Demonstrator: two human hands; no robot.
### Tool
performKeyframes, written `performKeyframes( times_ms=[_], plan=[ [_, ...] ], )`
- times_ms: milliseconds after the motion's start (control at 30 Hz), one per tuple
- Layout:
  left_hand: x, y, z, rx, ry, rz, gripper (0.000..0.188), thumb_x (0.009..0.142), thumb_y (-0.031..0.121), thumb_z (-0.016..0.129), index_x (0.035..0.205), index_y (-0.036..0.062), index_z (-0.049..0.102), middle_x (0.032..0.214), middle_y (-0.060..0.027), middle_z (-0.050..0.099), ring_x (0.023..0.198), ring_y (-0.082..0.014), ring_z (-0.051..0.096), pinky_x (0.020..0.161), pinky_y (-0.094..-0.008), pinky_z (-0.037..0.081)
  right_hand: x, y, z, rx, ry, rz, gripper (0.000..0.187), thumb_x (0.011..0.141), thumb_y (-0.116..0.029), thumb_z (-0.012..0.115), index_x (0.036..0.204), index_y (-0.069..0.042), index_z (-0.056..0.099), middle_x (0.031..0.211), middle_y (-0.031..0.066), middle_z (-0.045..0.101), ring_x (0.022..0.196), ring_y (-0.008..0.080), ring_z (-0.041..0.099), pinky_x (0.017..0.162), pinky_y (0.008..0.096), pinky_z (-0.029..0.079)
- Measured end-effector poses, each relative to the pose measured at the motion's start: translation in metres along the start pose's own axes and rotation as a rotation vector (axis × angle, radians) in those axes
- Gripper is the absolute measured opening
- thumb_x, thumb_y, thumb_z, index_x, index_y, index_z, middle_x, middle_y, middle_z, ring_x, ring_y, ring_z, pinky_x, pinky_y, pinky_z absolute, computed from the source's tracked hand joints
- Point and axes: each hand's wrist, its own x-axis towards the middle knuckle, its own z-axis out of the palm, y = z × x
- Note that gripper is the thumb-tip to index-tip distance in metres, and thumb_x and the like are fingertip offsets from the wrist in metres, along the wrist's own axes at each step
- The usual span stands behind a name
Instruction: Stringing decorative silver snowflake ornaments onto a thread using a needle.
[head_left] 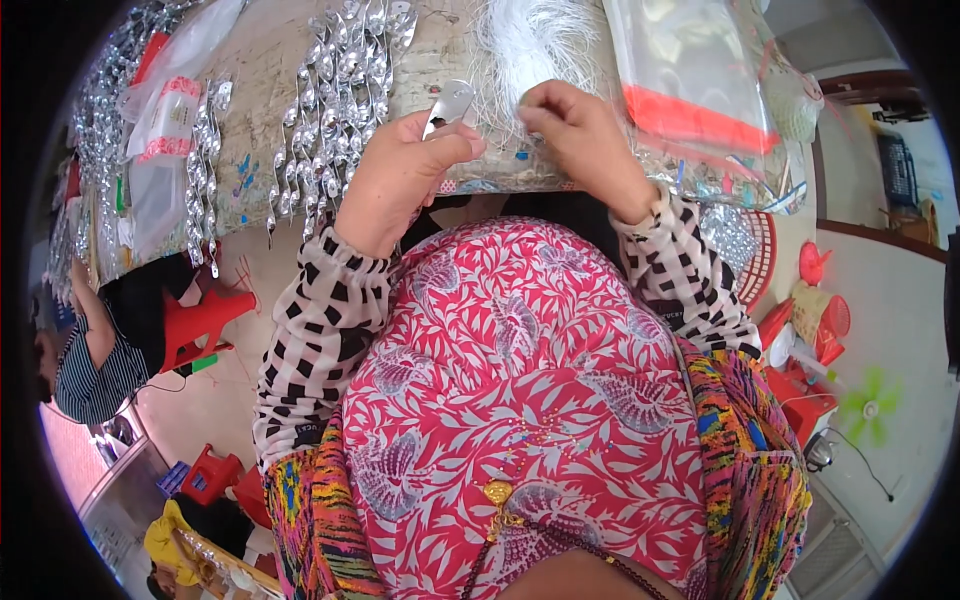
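A: Left hand (395,180)?
B: Over the table (438,45), just in from its near edge. Fingers curled, thumb pressed down, gripping a flat silver metal piece (455,100). The rounded end sticks up past the fingers.

A: Right hand (585,140)?
B: Level with the left, a gap between them. Fingers bent inward, thumb and forefinger drawn close together at the lower part of a white thread bundle (540,45). Whether a strand is caught between them, cannot tell.

A: Position of the bundle?
B: Spread loose from the table's far side toward the near edge, right of the metal piece.

A: Rest of the table?
B: Left of the left hand, twisted silver strips (345,90), lower tips reaching the near edge. Toward the left end, a pink-and-white packet (170,115) among more strips. Right of the thread, near the right end, clear plastic bags (690,60) with a red band along the side facing the person.

A: Off the table?
B: Red basket (762,255) below the near right corner. A co-worker in a striped top (95,370) beyond the left end.
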Motion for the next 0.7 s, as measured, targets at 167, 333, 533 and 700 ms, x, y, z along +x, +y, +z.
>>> performKeyframes(
  times_ms=[167, 333, 533, 700],
  plan=[
    [-0.003, -0.004, -0.014, 0.129, 0.009, 0.005, 0.017, 0.078, 0.017, 0.067, 0.091, 0.0053, 0.064, 0.075, 0.0056, 0.060, 0.054, -0.0016, 0.043, 0.048, -0.0185, 0.034, -0.008, -0.022, -0.023, -0.969, 0.250, -0.061, 0.027, 0.084, -0.004, 0.054, 0.110, -0.004, 0.056, 0.108, 0.0166, 0.057, 0.080, 0.0342, 0.061, 0.066, 0.0381, 0.050],
    [-0.010, 0.000, -0.009, 0.138, 0.018, 0.046, 0.019, 0.078, 0.018, 0.066, 0.088, 0.0034, 0.064, 0.078, 0.0039, 0.061, 0.056, -0.0020, 0.045, 0.046, -0.0186, 0.033, -0.012, -0.035, 0.011, -0.330, 0.027, -0.712, 0.041, 0.084, -0.007, 0.058, 0.124, -0.007, 0.049, 0.110, 0.0116, 0.059, 0.092, 0.0275, 0.062, 0.095, 0.0426, 0.042],
    [-0.017, 0.003, -0.022, 0.189, 0.033, -0.037, 0.021, 0.076, 0.016, 0.066, 0.090, 0.0018, 0.060, 0.078, 0.0043, 0.061, 0.054, -0.0017, 0.045, 0.044, -0.0183, 0.031, -0.018, -0.031, 0.016, -0.213, -0.138, -0.461, 0.020, 0.085, -0.010, 0.060, 0.104, -0.006, 0.060, 0.088, 0.0073, 0.062, 0.084, 0.0223, 0.062, 0.107, 0.0530, 0.026],
    [-0.018, -0.004, -0.018, 0.090, 0.041, -0.029, 0.013, 0.079, 0.011, 0.065, 0.089, 0.0035, 0.061, 0.064, 0.0068, 0.051, 0.046, -0.0013, 0.036, 0.041, -0.0186, 0.024, -0.018, -0.034, 0.017, -0.222, -0.229, -0.494, 0.008, 0.084, -0.010, 0.061, 0.089, -0.004, 0.062, 0.078, 0.0091, 0.059, 0.074, 0.0214, 0.060, 0.099, 0.0443, 0.037]
  ],
)
